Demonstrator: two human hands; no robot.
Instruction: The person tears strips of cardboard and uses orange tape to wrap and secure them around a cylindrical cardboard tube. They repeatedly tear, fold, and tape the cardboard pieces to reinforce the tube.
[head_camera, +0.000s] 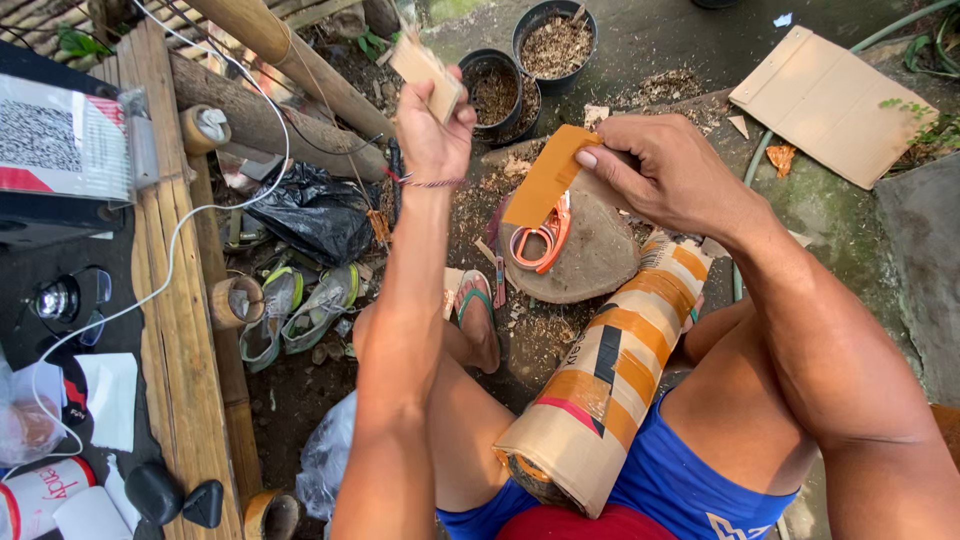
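Note:
My left hand (432, 130) is raised and closed on a small piece of brown cardboard (424, 72). My right hand (665, 172) pinches a strip of orange-brown paper or tape (545, 178), which hangs down toward orange-handled scissors (541, 240) lying on a round flat stone (588, 262). A rolled cardboard tube (605, 375) with orange, black and pink tape bands rests on my lap between my thighs. The two hands are apart, the left higher and further left.
A bamboo bench (180, 330) runs along the left with a cable, a box and small items. Sandals (300, 310) and a black plastic bag (315, 210) lie below. Black pots of soil (553, 42) and a flat cardboard sheet (830, 100) sit on the ground ahead.

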